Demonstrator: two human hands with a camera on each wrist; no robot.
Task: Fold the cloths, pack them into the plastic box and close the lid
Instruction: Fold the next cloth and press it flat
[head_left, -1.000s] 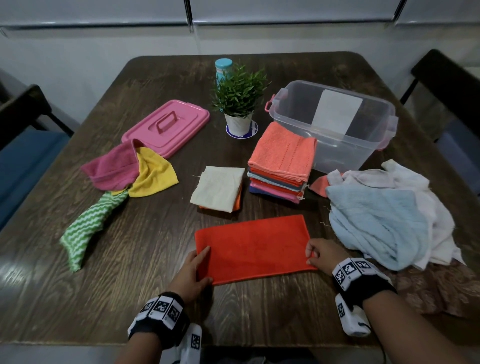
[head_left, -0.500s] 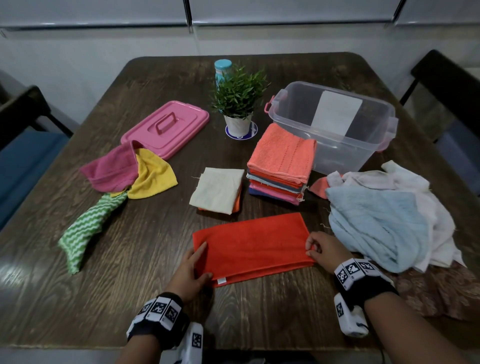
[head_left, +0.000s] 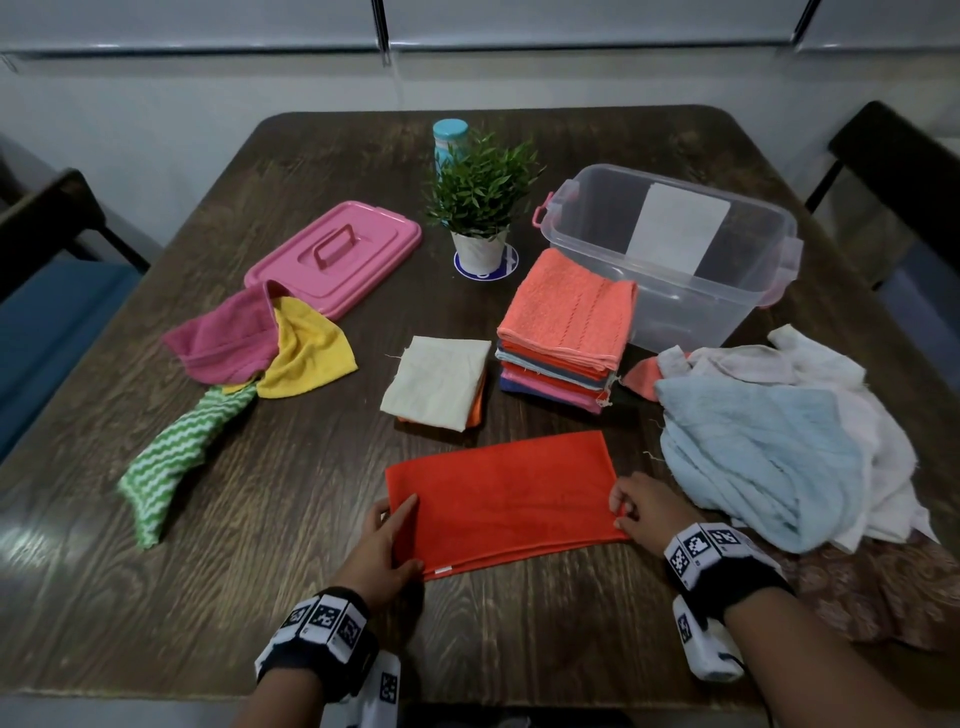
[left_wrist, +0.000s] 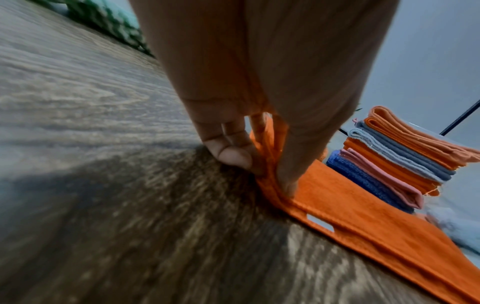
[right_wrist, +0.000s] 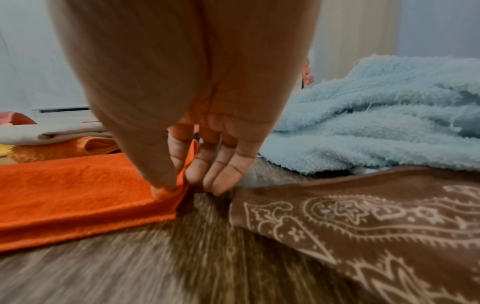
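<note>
An orange-red cloth (head_left: 504, 493), folded once into a long strip, lies flat on the table near me. My left hand (head_left: 387, 540) pinches its left end (left_wrist: 270, 179) between thumb and fingers. My right hand (head_left: 636, 509) pinches its right end (right_wrist: 179, 191) the same way. Behind it stands a stack of folded cloths (head_left: 563, 332) topped by a salmon one, with a small cream-topped pile (head_left: 439, 379) to its left. The clear plastic box (head_left: 670, 260) stands open at the back right. Its pink lid (head_left: 335, 257) lies at the back left.
Unfolded cloths lie on both sides: pink (head_left: 223, 332), yellow (head_left: 306, 353) and green-striped (head_left: 176, 457) on the left, a light blue and white heap (head_left: 763, 447) and a brown patterned cloth (right_wrist: 363, 216) on the right. A potted plant (head_left: 480, 208) and a teal-capped bottle (head_left: 449, 135) stand mid-table.
The orange-red cloth has slid slightly away from me and its white tag now shows at the near edge. Both hands have stayed at its ends.
</note>
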